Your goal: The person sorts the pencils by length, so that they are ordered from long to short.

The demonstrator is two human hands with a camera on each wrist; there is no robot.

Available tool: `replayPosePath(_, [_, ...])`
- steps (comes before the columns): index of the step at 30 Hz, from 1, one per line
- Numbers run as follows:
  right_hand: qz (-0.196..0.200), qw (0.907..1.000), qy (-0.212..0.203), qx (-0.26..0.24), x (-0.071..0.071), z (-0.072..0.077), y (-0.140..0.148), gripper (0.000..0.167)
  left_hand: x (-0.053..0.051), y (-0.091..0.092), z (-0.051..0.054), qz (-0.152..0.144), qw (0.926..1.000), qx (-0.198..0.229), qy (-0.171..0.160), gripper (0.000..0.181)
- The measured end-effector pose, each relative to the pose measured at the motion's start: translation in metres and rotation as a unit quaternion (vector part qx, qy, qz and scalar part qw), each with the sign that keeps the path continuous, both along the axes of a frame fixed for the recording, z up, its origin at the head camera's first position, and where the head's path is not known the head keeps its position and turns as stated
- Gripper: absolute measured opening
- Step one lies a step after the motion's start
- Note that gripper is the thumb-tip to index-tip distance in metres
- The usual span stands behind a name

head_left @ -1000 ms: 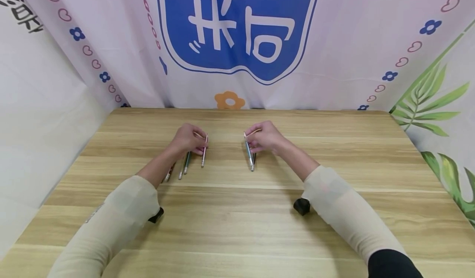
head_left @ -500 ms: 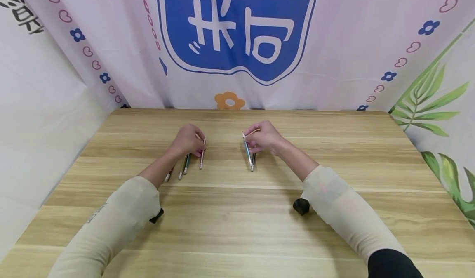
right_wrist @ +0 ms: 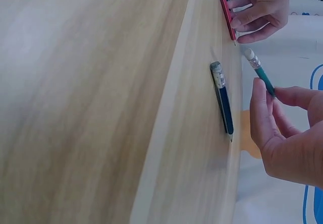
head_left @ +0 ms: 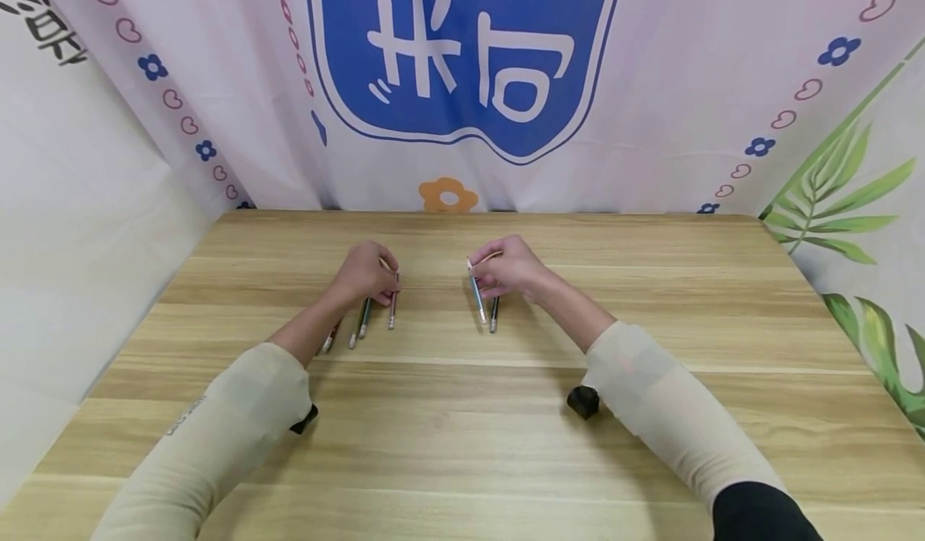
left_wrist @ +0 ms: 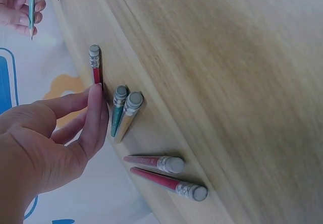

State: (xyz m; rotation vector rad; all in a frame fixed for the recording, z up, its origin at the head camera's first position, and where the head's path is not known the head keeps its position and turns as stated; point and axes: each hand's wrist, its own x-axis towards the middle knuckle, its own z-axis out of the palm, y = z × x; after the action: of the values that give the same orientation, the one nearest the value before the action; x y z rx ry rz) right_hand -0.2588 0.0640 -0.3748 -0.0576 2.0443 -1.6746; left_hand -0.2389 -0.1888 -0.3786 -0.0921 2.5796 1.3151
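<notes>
My left hand [head_left: 368,272] pinches a red pencil [left_wrist: 96,65] between thumb and fingers; its eraser end points toward me, low at the table. My right hand [head_left: 511,268] grips a teal pencil [right_wrist: 263,76] with a white eraser, held tilted above the table. Beneath and just right of it lies a black pencil [right_wrist: 223,103], apart from the fingers. Beside the left hand, a green pencil [left_wrist: 117,108] and an ochre pencil [left_wrist: 129,112] lie side by side. Two more reddish pencils, one upper [left_wrist: 154,161] and one lower [left_wrist: 169,182], lie farther left, partly hidden by the wrist in the head view.
The wood-grain table [head_left: 441,437] ends at a printed curtain [head_left: 650,124] behind the hands. White cloth [head_left: 87,204] hangs on the left, and a leaf-patterned cloth [head_left: 853,204] on the right. A black wrist mount [head_left: 584,402] sits under the right sleeve.
My right hand has shifted slightly left with the teal pencil, whose eraser end is now apart from the black one. The left hand lowered the red pencil a little toward me, then stayed.
</notes>
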Motion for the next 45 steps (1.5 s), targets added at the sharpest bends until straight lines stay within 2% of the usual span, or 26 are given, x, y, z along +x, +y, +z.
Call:
replayPosePath(5, [0.006, 1.0, -0.001, -0.004, 0.002, 0.002, -0.004, 0.026, 0.001, -0.002, 0.002, -0.003, 1.0, -0.002, -0.003, 0.029])
replayPosePath(14, [0.006, 0.9999, -0.007, -0.009, 0.003, 0.002, -0.01, 0.025, 0.004, -0.007, 0.001, -0.01, 0.9991, 0.04, -0.008, 0.028])
replayPosePath(45, [0.019, 0.9997, 0.01, -0.008, 0.001, -0.005, -0.04, 0.021, 0.003, -0.004, 0.003, -0.014, 0.9996, 0.024, -0.008, 0.028])
